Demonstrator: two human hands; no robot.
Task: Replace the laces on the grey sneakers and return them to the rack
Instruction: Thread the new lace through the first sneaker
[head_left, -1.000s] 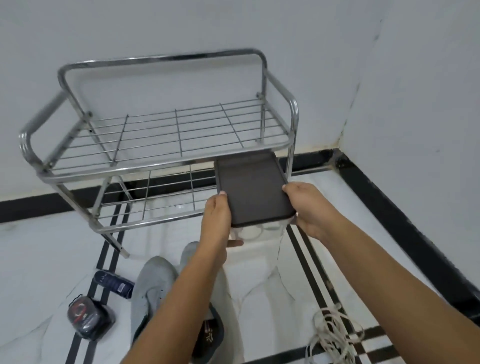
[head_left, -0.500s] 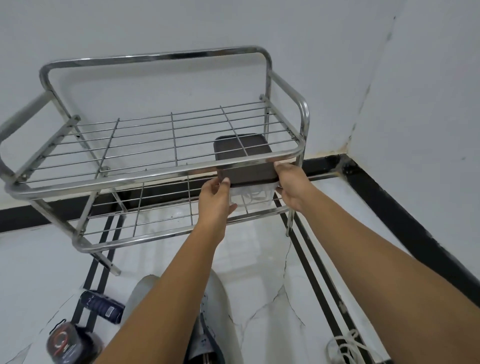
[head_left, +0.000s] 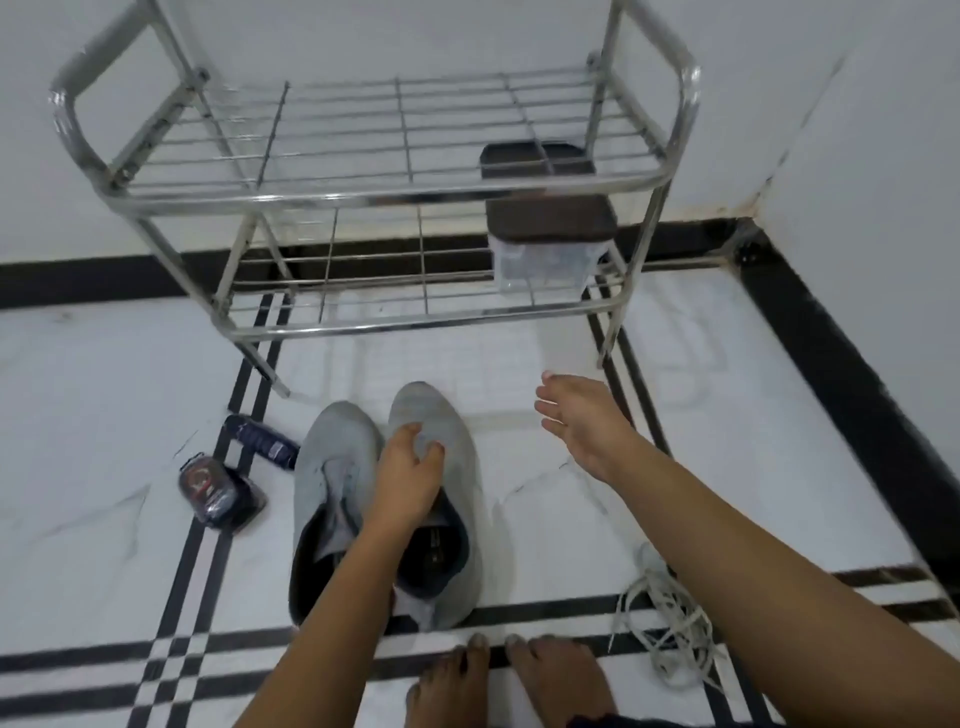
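Observation:
Two grey sneakers lie side by side on the white floor, toes toward the rack: the left sneaker (head_left: 330, 483) and the right sneaker (head_left: 447, 431). No laces show on them. My left hand (head_left: 410, 480) lies on the right sneaker's upper, thumb and fingers curled onto the grey fabric. My right hand (head_left: 576, 418) hovers open over the floor to the right of the shoes, holding nothing. A tangle of white laces (head_left: 667, 623) lies on the floor under my right forearm. The steel two-shelf rack (head_left: 395, 195) stands against the wall behind the shoes.
A clear box with a dark brown lid (head_left: 545, 228) sits at the right end of the lower shelf. A dark bottle (head_left: 265, 440) and a small dark pouch (head_left: 215, 491) lie left of the shoes. My bare feet (head_left: 514, 680) are at the bottom edge. Walls meet at the right.
Both hands have let go of the lidded box, which now sits on the lower shelf. They came down: the left onto the right sneaker, the right open beside it. My view tilted down.

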